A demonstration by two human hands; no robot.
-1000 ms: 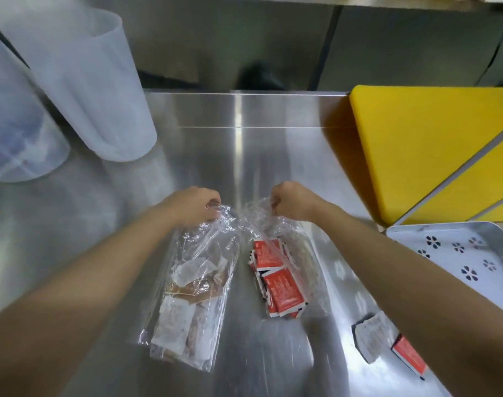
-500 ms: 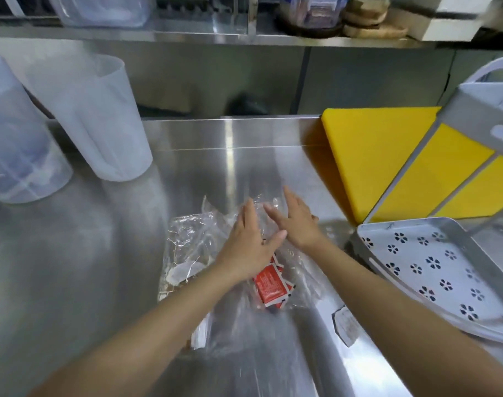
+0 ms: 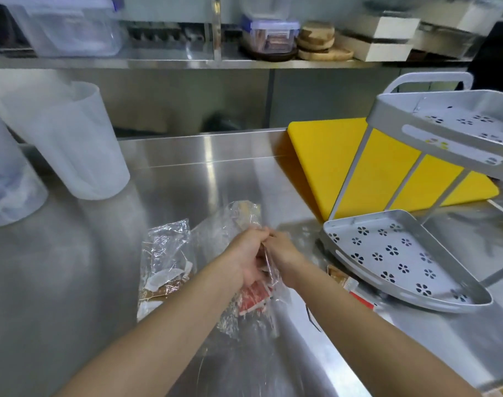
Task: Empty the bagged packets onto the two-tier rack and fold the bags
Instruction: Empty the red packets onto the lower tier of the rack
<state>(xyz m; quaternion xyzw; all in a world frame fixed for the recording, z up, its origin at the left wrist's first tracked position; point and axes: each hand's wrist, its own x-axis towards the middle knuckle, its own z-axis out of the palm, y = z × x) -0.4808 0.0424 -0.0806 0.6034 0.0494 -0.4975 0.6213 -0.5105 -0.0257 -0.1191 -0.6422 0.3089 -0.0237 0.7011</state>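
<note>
Steel tabletop (image 3: pixel 187 181) below me, my left hand (image 3: pixel 248 257) and right hand (image 3: pixel 284 250) together grip the clear bag (image 3: pixel 224 227) of red packets (image 3: pixel 254 298) near the two-tier rack (image 3: pixel 365 217)

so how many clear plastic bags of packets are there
2. The clear plastic bag of brown-and-white packets lies at left; the clear bag of red packets is gripped by the left hand and right hand.

I see a shiny stainless-steel tabletop (image 3: pixel 72 282) streaked with reflected light, and a steel shelf (image 3: pixel 158 63) along the far wall (image 3: pixel 187 96).
</note>
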